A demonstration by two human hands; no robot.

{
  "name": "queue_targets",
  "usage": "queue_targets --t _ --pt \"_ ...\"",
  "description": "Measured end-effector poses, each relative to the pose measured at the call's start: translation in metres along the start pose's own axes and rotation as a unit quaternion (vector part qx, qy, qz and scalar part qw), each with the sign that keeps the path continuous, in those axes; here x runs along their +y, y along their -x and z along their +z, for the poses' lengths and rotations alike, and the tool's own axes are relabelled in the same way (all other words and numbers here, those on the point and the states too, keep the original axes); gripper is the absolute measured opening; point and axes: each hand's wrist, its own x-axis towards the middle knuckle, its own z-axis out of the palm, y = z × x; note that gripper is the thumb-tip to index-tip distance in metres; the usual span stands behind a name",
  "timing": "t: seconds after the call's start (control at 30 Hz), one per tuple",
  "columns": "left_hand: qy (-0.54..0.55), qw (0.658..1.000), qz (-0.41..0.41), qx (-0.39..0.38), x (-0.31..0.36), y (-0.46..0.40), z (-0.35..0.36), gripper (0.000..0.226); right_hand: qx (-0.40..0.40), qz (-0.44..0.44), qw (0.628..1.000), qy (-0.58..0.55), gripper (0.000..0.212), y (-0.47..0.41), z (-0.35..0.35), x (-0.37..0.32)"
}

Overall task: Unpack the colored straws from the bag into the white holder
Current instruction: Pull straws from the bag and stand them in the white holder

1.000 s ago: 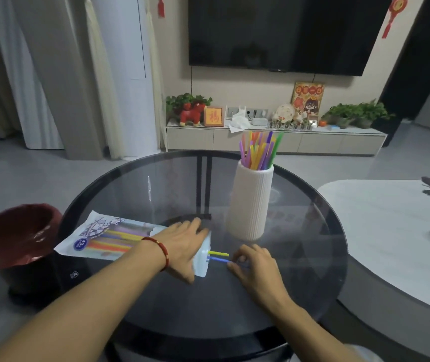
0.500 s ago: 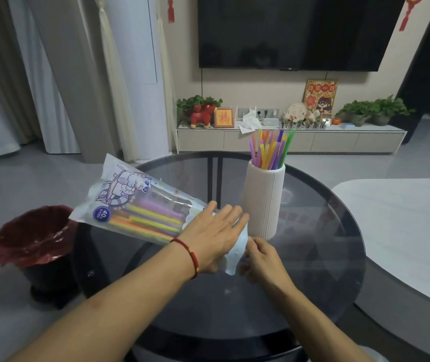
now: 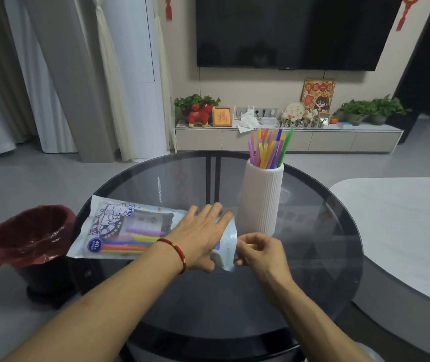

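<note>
while gripped, bag (image 3: 119,228) shows colored straws (image 3: 135,241).

Two bare forearms, no sleeves in view. Left hand (image 3: 203,235): thin red cord bracelet with small gold bead (image 3: 176,250) round wrist. Right hand (image 3: 263,253): no ring, watch or band visible.

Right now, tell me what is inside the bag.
Through the bag's clear window lie colored straws: purple, yellow, blue, orange. The left hand covers the open end, so how many remain is hidden. The right hand pinches a yellow straw at the mouth.
</note>
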Motion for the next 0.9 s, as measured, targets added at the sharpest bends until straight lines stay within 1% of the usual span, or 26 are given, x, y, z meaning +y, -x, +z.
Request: queue_targets --t 0.1,0.23,0.3,0.37,0.47,0.5,0.53,0.6,0.67,0.7,0.77,0.8,0.83,0.9 --pt "0.036 0.998 -0.023 -0.041 -0.009 0.002 0.008 0.119 0.022 -0.016 0.999 -0.026 0.009 -0.004 -0.015 -0.006" --pt "0.085 0.99 -0.056 -0.096 -0.024 0.004 0.017 0.123 0.054 0.001 0.986 -0.159 0.005 -0.004 -0.044 -0.016" --pt "0.103 0.985 -0.068 -0.125 -0.026 0.003 0.018 0.126 0.076 -0.017 0.978 -0.196 0.006 -0.002 -0.06 -0.02" --pt "0.115 0.98 -0.078 -0.141 -0.027 0.002 0.019 0.125 0.108 -0.066 0.977 -0.169 0.006 0.003 -0.076 -0.026" --pt "0.143 0.97 -0.078 -0.18 -0.023 0.001 0.017 0.129 0.142 -0.155 0.975 -0.071 0.004 0.014 -0.095 -0.038" --pt "0.167 0.967 -0.067 -0.18 -0.019 0.001 0.015 0.129 0.141 -0.179 0.973 -0.038 0.003 0.018 -0.1 -0.042" --pt "0.203 0.965 -0.052 -0.16 -0.014 0.0 0.013 0.127 0.135 -0.199 0.971 -0.01 0.003 0.021 -0.105 -0.048" --pt "0.292 0.952 -0.026 -0.086 0.001 -0.004 0.007 0.116 0.111 -0.234 0.966 0.025 0.009 0.029 -0.113 -0.061" --pt "0.338 0.941 -0.012 -0.021 0.017 -0.01 0.004 0.095 0.093 -0.266 0.959 0.032 0.009 0.036 -0.12 -0.074" --pt "0.346 0.938 -0.01 0.009 0.024 -0.014 0.003 0.075 0.088 -0.275 0.957 0.022 0.009 0.038 -0.122 -0.078" --pt "0.35 0.935 -0.022 0.058 0.035 -0.019 0.001 0.028 0.09 -0.276 0.957 -0.007 0.009 0.04 -0.124 -0.084" --pt "0.346 0.935 -0.029 0.073 0.038 -0.022 0.0 0.014 0.094 -0.27 0.958 -0.031 0.009 0.039 -0.124 -0.085" --pt "0.338 0.937 -0.032 0.085 0.04 -0.022 -0.002 0.007 0.093 -0.254 0.96 -0.072 0.01 0.037 -0.123 -0.084" --pt "0.325 0.939 -0.032 0.104 0.041 -0.022 -0.006 0.012 0.055 -0.197 0.962 -0.183 0.021 0.033 -0.116 -0.082"
